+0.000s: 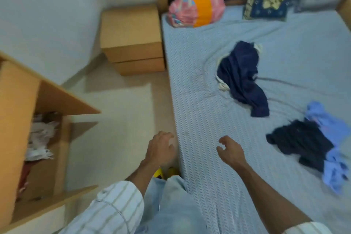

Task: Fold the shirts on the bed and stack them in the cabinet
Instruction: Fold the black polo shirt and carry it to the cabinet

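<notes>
While both the left hand point(160, 148) and the right hand point(230, 151) hung loose-fingered and held nothing, crumpled shirts point(244, 78) lay on the bed point(201, 104).

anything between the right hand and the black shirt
Nothing: in the head view only bare bedsheet lies between the right hand and the black shirt.

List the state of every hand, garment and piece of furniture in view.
Left hand: empty, fingers loosely curled.
Right hand: empty, fingers loosely curled.
Dark navy shirt: crumpled, unfolded.
Black garment: crumpled on light blue garment.
Wooden cabinet: open, clothes inside.
Wooden bedside drawers: closed.
</notes>
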A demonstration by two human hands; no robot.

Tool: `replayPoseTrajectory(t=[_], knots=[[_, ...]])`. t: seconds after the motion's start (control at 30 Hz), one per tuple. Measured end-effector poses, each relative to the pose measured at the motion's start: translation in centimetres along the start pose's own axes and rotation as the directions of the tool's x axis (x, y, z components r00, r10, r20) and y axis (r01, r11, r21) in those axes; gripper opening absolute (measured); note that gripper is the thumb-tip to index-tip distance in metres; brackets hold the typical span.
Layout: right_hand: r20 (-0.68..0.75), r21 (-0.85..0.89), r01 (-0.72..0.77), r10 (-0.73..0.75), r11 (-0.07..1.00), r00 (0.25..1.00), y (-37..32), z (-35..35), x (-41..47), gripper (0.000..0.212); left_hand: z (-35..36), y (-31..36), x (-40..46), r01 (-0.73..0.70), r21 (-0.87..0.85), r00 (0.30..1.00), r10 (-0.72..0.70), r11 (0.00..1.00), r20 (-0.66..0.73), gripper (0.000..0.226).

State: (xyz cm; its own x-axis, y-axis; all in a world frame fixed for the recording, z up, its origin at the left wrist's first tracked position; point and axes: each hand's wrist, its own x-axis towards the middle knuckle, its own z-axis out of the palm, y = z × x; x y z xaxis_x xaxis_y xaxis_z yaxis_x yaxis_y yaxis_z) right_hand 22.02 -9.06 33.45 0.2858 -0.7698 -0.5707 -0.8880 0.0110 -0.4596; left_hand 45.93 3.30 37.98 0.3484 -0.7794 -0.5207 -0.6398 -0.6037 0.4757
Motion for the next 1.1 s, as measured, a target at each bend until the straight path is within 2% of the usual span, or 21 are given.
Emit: replayPoseTrajectory(t=[0.13, 0.3, 0.43, 0.53, 0.63, 0.73, 0.8, 0.9, 1.0, 1.1], knots=[[0.001, -0.026, -0.194, 0.195, 0.981, 0.981, 9.2, 3.0, -0.2, 0.044, 8.5, 0.5, 3.0, -0.091, -0.008, 0.98, 0.091, 0.996, 0.176, 0.046], [0.002, -0.061, -0.339, 0.339, 0.939, 0.941, 17.9, 9.5, 2.0, 0.057, 19.6, -2.4, 7.4, -0.207, 0.061, 0.889, 0.162, 0.976, 0.429, 0.059], [-0.022, -0.116, -0.298, 0.298, 0.947, 0.954, 22.9, 14.6, 5.1, 0.076, 26.6, -4.8, 10.9, -0.257, 0.086, 0.877, 0.195, 0.963, 0.439, 0.061], [-0.009, -0.211, -0.255, 0.259, 0.944, 0.966, 26.4, 17.5, 7.4, 0.101, 30.6, -5.4, 13.2, -0.334, 0.17, 0.885, 0.247, 0.927, 0.394, 0.069], [0.026, -0.279, -0.207, 0.223, 0.938, 0.975, 28.3, 19.8, 9.3, 0.115, 34.0, -5.8, 15.1, -0.298, 0.248, 0.914, 0.199, 0.922, 0.355, 0.079], [0.002, -0.34, -0.177, 0.188, 0.924, 0.982, 29.5, 20.6, 10.0, 0.114, 36.2, -5.3, 15.4, -0.243, 0.338, 0.942, 0.137, 0.909, 0.306, 0.085], [-0.006, -0.4, -0.101, 0.108, 0.911, 0.994, 30.6, 20.4, 9.7, 0.112, 37.6, -4.5, 14.6, -0.199, 0.382, 0.96, 0.101, 0.902, 0.262, 0.09], [-0.009, -0.463, -0.044, 0.045, 0.886, 0.999, 31.3, 20.2, 10.5, 0.111, 39.0, -3.3, 14.1, -0.11, 0.396, 0.977, 0.025, 0.912, 0.214, 0.092], [0.028, -0.472, 0.037, -0.027, 0.881, 0.999, 31.8, 19.7, 10.5, 0.104, 39.7, -1.7, 13.6, -0.06, 0.353, 0.989, 0.008, 0.934, 0.147, 0.071], [0.049, -0.48, 0.253, -0.262, 0.84, 0.964, 33.9, 17.7, 9.8, 0.065, 41.3, 0.7, 11.4, -0.106, 0.319, 0.99, 0.071, 0.942, 0.12, 0.038]])
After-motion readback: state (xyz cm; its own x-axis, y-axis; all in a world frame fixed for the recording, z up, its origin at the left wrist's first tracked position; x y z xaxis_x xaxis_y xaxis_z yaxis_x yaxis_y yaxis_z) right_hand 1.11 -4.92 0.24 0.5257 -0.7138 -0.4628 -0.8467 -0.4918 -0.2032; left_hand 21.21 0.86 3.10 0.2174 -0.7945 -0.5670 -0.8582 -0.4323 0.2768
